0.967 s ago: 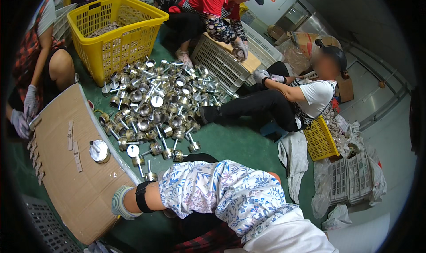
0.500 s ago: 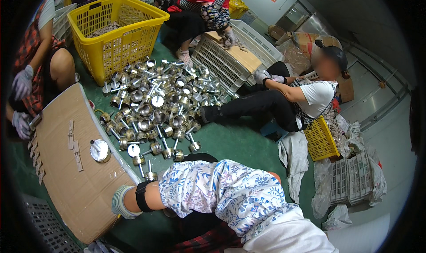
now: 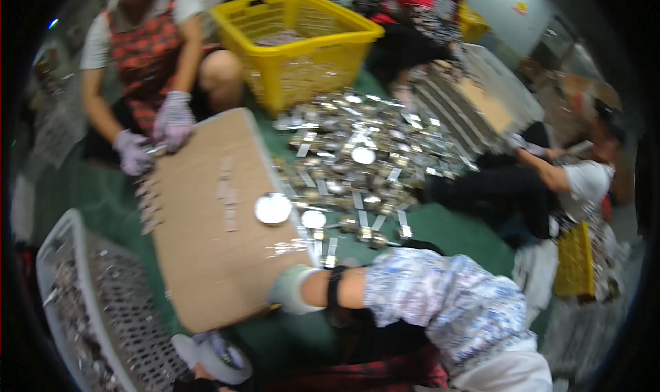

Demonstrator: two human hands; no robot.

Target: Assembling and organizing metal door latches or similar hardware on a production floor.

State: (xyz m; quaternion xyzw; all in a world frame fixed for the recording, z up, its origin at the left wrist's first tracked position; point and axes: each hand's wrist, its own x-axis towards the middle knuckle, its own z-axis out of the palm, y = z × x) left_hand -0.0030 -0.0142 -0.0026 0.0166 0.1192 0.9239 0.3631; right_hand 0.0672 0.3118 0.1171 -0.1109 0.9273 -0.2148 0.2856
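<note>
Head view, blurred by motion: the person's right hand [image 3: 290, 289], in a pale green glove, rests at the near edge of the flat brown cardboard sheet [image 3: 206, 234]; whether its fingers are curled or spread cannot be told. A round silver metal lid [image 3: 273, 208] lies on the sheet, apart from it. The left hand is hidden.
</note>
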